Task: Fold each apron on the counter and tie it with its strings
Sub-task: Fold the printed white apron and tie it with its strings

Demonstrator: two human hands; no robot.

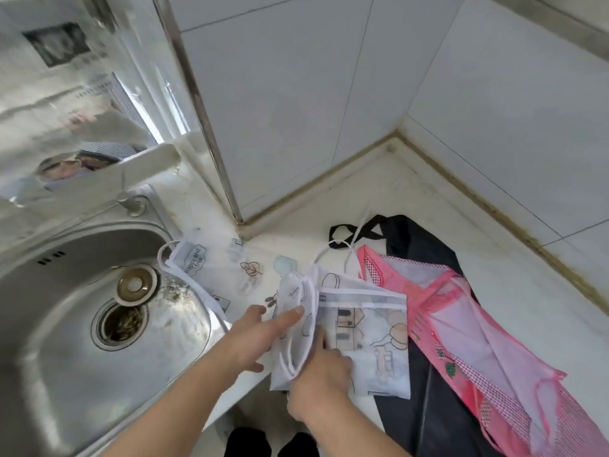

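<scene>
On the white desk (pixel 412 199), near its front edge, lies the white printed apron (pixel 369 341), partly folded, its far part spread toward the sink (pixel 66 324). Left hand (pixel 260 334) presses the cloth with straight fingers; right hand (pixel 319 374) grips a loop of white strings (pixel 296 351) in curled fingers. Just right, touching it, a pink apron (pixel 478 331) lies over a black apron (pixel 425 242). Inside the sink, the drain (pixel 120 323) holds dark scraps, a plug (pixel 135 285) beside it.
</scene>
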